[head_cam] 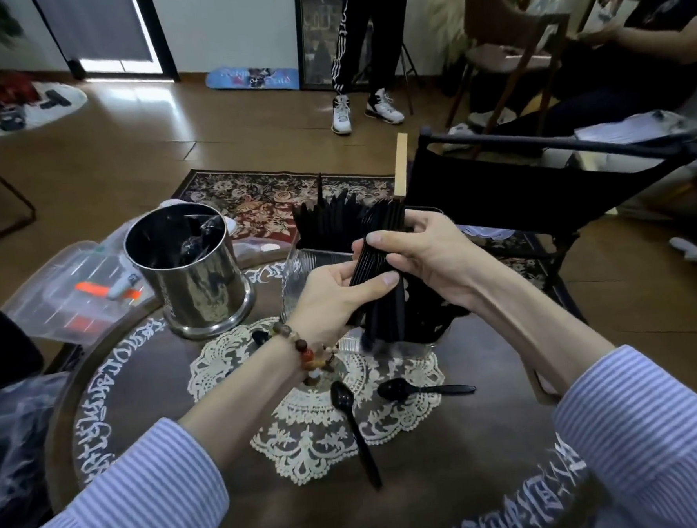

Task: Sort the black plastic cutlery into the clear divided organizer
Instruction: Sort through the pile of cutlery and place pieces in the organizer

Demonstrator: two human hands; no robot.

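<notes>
Over the round dark table [454, 482], both hands are wrapped around one bundle of black plastic cutlery [373, 270]. The left hand [340, 288] grips it from the lower side with the thumb pressed across the handles, and the right hand [415, 255] has its fingers curled over the top end. Can't really tell if the bundle is forks or spoons, it's all one black mass. It's held right above the clear divided organizer [298, 267], which already has black pieces standing upright in its far compartment [328, 220].

Two black spoons are loose on the lace doily [308, 441]: one [355, 430] lying lengthwise toward the camera, the other [424, 389] lying sideways just right of it. A steel canister [192, 273] stands left of the organizer. There's a beaded bracelet [307, 348] on the left wrist.
</notes>
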